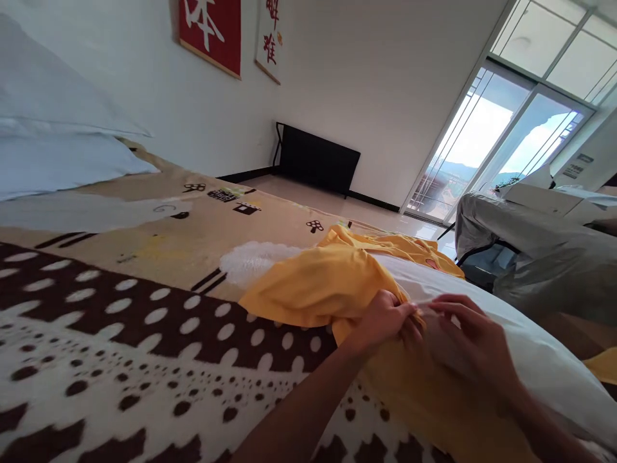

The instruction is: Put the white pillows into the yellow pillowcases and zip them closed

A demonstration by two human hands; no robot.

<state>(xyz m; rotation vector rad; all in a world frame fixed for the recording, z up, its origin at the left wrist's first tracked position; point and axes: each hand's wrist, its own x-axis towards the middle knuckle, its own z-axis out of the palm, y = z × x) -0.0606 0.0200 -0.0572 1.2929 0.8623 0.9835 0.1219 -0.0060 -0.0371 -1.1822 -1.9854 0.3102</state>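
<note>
The left hand pinches the yellow cloth by its bunched edge, seemingly to keep it gathered. Just beside it, the right hand curls over the white pillow, perhaps steadying it; I cannot tell whether it grips.

1. The left hand is closed, pinching a bunched fold of the yellow cloth.
2. The right hand lies on the white pillow, fingers touching the cloth's edge; whether they grip is unclear.
3. Cloth and pillow lie near the right edge of the bed, on its brown-and-white dotted blanket.
4. Two white cushions are stacked at the far left corner.
</note>
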